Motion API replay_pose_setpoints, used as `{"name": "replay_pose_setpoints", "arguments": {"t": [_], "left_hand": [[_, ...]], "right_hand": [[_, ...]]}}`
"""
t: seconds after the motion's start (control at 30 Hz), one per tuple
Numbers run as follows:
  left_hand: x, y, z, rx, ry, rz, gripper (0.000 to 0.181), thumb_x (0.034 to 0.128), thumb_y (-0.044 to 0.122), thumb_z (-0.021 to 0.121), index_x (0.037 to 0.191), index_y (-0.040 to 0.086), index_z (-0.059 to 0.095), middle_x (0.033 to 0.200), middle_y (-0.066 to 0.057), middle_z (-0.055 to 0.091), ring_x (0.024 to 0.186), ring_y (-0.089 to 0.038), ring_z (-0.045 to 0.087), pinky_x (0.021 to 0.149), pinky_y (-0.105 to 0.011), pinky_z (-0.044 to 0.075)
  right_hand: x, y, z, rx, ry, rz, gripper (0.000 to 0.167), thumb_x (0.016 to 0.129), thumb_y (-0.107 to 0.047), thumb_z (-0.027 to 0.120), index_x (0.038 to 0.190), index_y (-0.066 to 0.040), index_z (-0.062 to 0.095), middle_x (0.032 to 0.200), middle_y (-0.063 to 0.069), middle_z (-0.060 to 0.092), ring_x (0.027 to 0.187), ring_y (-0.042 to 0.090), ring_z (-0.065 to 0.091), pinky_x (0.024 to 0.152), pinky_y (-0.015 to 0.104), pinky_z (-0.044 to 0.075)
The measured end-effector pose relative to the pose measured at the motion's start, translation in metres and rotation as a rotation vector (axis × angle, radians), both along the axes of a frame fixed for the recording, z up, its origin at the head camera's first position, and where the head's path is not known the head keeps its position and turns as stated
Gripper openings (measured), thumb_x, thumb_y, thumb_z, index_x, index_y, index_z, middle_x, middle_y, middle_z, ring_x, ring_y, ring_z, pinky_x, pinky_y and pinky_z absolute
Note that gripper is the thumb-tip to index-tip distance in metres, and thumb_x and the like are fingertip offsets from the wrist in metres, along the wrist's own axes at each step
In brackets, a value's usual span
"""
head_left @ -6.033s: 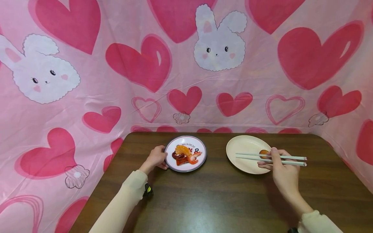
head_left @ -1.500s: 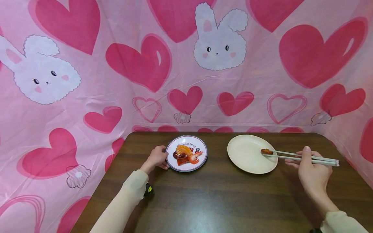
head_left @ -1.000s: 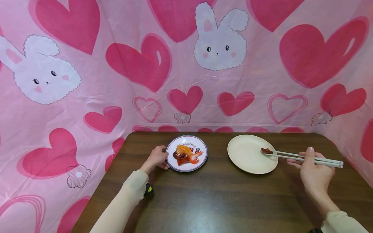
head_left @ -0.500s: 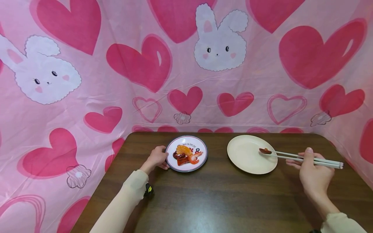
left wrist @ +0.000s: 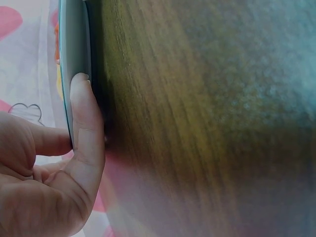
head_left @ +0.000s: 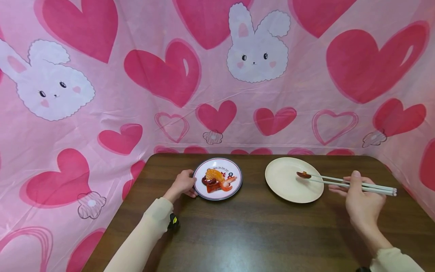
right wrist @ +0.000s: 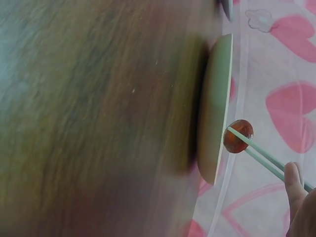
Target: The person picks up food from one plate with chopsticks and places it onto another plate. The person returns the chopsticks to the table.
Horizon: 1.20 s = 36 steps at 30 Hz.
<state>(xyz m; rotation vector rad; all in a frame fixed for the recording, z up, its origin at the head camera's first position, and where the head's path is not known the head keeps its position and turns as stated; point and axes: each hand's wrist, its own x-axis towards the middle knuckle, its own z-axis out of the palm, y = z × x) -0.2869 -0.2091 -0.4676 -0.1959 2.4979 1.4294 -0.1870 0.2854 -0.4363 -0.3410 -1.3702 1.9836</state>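
My left hand grips the rim of a small white plate with a dark edge; in the left wrist view the thumb lies along the plate's outer side. On that plate are a shrimp-shaped piece, a ridged yellow-orange piece and reddish-brown pieces. My right hand holds pale green chopsticks. Their tips pinch a round, glossy reddish-brown food piece, tilted over the cream oval plate. The right wrist view shows the food piece just above the plate's rim.
Both plates stand near the far edge of a dark wooden table, with a gap between them. Behind it hangs a pink cloth printed with hearts and rabbits.
Since six seconds ago my right hand has moved right, and the food piece has turned from face-on to edge-on. Over the last second, hand, chopsticks and piece have shifted slightly left. My left hand stays.
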Motion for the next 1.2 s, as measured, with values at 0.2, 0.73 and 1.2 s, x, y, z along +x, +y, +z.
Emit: {"name": "replay_pose_setpoints", "arguments": {"t": [0.2,0.73,1.2], "left_hand": [[-0.001,0.0,-0.001,0.001,-0.001,-0.002,0.05,0.1084,0.006,0.054,0.155,-0.006,0.039,0.088,-0.024,0.063,0.054,-0.024,0.067,0.055,-0.038,0.064],[0.0,0.0,-0.001,0.007,0.012,-0.007,0.049,0.1084,0.006,0.054,0.153,-0.007,0.04,0.087,-0.024,0.063,0.054,-0.024,0.067,0.054,-0.038,0.064],[0.001,0.0,0.0,0.009,0.012,-0.004,0.05,0.1082,0.006,0.054,0.154,-0.007,0.04,0.088,-0.024,0.063,0.053,-0.023,0.067,0.054,-0.038,0.064]], "right_hand": [[0.0,-0.005,0.003,-0.006,-0.006,0.006,0.027,0.104,-0.018,0.067,0.093,0.007,0.07,0.08,0.013,0.074,0.055,0.022,0.074,0.051,0.034,0.06],[0.005,-0.014,0.006,-0.001,0.035,0.028,0.03,0.103,-0.017,0.069,0.093,0.011,0.07,0.079,0.016,0.073,0.056,0.024,0.074,0.051,0.036,0.061],[0.011,-0.021,0.01,0.011,0.083,0.057,0.03,0.103,-0.014,0.068,0.093,0.014,0.069,0.077,0.018,0.073,0.058,0.024,0.075,0.052,0.037,0.061]]}}
